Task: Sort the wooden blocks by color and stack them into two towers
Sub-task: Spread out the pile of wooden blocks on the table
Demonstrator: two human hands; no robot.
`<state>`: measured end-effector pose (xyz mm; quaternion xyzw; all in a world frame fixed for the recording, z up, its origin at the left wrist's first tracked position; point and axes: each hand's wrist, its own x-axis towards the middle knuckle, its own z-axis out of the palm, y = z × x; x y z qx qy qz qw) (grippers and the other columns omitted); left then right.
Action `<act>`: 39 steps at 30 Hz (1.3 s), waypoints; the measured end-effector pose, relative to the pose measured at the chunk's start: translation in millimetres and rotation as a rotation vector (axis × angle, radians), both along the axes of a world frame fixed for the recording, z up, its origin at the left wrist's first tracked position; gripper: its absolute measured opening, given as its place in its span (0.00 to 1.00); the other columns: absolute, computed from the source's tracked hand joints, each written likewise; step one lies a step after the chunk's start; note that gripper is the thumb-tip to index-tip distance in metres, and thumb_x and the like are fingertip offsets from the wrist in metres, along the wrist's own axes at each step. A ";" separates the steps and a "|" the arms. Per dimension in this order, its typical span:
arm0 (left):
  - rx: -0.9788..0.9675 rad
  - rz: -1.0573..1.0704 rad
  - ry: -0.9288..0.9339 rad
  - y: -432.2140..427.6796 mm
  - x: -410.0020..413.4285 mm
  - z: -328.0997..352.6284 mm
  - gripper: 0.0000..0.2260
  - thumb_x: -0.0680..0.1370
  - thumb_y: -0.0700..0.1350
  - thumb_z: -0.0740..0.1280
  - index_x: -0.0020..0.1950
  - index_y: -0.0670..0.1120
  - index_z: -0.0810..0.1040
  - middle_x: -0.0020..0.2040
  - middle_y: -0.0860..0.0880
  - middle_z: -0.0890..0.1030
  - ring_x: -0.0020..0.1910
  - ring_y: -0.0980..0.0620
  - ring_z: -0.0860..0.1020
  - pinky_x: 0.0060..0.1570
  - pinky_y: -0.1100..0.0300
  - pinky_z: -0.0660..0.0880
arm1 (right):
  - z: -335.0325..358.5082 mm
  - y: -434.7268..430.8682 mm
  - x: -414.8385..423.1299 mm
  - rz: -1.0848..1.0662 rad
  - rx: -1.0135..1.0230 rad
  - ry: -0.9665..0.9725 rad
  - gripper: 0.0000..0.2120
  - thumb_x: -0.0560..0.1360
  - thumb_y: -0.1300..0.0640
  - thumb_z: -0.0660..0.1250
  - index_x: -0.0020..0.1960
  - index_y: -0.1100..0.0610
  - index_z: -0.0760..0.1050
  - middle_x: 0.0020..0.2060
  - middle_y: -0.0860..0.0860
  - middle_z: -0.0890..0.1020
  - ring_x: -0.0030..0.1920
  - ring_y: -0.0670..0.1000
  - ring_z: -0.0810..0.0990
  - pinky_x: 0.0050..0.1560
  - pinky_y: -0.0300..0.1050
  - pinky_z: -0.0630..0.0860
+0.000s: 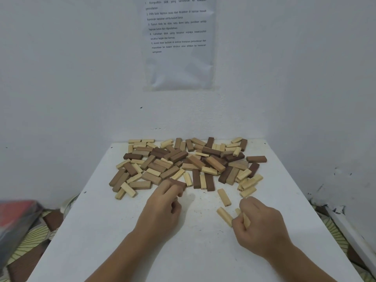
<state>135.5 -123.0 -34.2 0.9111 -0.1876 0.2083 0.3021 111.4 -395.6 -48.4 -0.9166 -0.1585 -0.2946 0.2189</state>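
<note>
Dozens of small rectangular wooden blocks in pale and brown tones (183, 161) lie in one loose heap on the far half of the white bench (101, 241). No tower has been started.

- Left hand (162, 206): fingers curled narrowly round a dark brown rectangular block (180, 183) at the heap's near edge.
- Right hand (262, 224): fingers closed on a pale rectangular block (246, 219).
- Loose pale block (223, 197): lies near the right hand, apart from the heap.
- Second loose pale block (223, 215): lies at the right hand's fingertips.

Step judged: early sorting. Draw the brown piece clear without dragging its neighbours. Set it well to the left, away from the pale group. Lay each base row flush and side by side so both towers start square.
</note>
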 end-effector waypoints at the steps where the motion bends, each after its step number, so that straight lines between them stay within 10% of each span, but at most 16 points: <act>1: -0.023 0.011 0.011 4.3 2.7 3.1 0.17 0.71 0.25 0.65 0.48 0.48 0.77 0.50 0.60 0.73 0.39 0.64 0.71 0.36 0.70 0.64 | 2.5 3.5 5.9 -0.002 0.030 -0.014 0.07 0.67 0.57 0.59 0.32 0.57 0.64 0.28 0.47 0.62 0.24 0.53 0.61 0.20 0.43 0.60; 11: 0.075 0.048 0.047 15.1 114.9 48.0 0.13 0.76 0.36 0.65 0.58 0.49 0.74 0.51 0.53 0.71 0.43 0.53 0.73 0.41 0.54 0.75 | 60.8 64.8 167.6 0.004 0.057 0.194 0.11 0.75 0.53 0.62 0.36 0.55 0.65 0.31 0.50 0.71 0.34 0.53 0.71 0.32 0.48 0.65; 16: 0.237 -0.031 0.224 16.4 179.9 28.1 0.15 0.77 0.38 0.63 0.63 0.48 0.73 0.59 0.46 0.74 0.54 0.44 0.74 0.53 0.43 0.76 | 35.8 83.7 214.3 0.066 -0.213 0.451 0.09 0.81 0.51 0.56 0.58 0.51 0.70 0.52 0.52 0.74 0.55 0.58 0.74 0.52 0.55 0.72; 21: 0.271 0.052 0.172 20.1 178.9 11.0 0.25 0.76 0.57 0.64 0.72 0.54 0.69 0.65 0.51 0.73 0.64 0.45 0.70 0.63 0.41 0.70 | 37.7 74.5 195.1 0.018 -0.188 0.403 0.21 0.84 0.44 0.47 0.76 0.41 0.63 0.69 0.47 0.69 0.72 0.55 0.61 0.69 0.64 0.57; 29: 0.213 -0.211 0.159 56.0 19.2 13.6 0.20 0.77 0.43 0.63 0.68 0.58 0.75 0.68 0.68 0.70 0.67 0.63 0.70 0.59 0.63 0.72 | 47.4 -38.2 91.8 0.008 -0.017 0.660 0.19 0.65 0.64 0.58 0.44 0.43 0.78 0.47 0.43 0.79 0.53 0.53 0.80 0.54 0.48 0.78; 34: 0.299 -0.176 0.150 56.1 3.2 -12.3 0.10 0.83 0.45 0.66 0.61 0.58 0.81 0.56 0.61 0.78 0.55 0.58 0.74 0.52 0.60 0.73 | 20.4 -58.9 54.8 0.051 -0.053 0.583 0.27 0.68 0.71 0.61 0.61 0.52 0.83 0.56 0.45 0.76 0.56 0.48 0.76 0.55 0.34 0.72; 39: 0.269 -0.187 0.202 3.1 -11.4 -3.6 0.08 0.81 0.46 0.65 0.57 0.54 0.82 0.49 0.58 0.78 0.51 0.55 0.73 0.48 0.59 0.73 | 15.9 -49.6 38.0 -0.042 -0.053 0.506 0.19 0.75 0.67 0.66 0.62 0.51 0.81 0.54 0.44 0.75 0.57 0.51 0.75 0.57 0.48 0.75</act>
